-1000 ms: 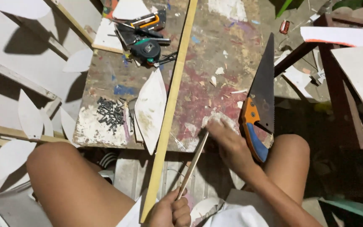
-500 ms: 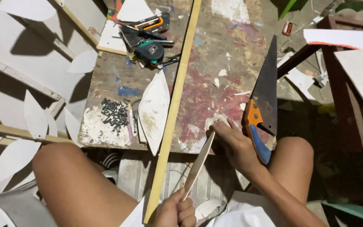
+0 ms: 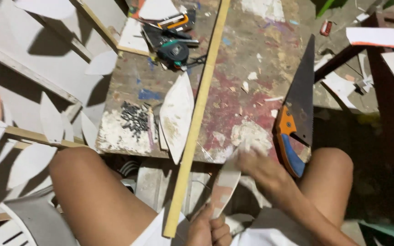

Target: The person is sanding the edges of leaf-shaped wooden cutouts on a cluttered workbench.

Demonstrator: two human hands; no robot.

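So the left hand (image 3: 209,228) pinches the bottom tip of a leaf-shaped cutout (image 3: 225,182) just off the worktop's (image 3: 247,109) near edge, propping it up so the right hand (image 3: 263,167), blurry and curled over its top, can rub it. Handsaw (image 3: 297,109) sits parked by the right edge.

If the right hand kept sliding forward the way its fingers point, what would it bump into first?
The right hand points up-left across the paint-stained table. Likely first would be the long wooden strip, just beyond the leaf-shaped piece it grips; depth is uncertain.
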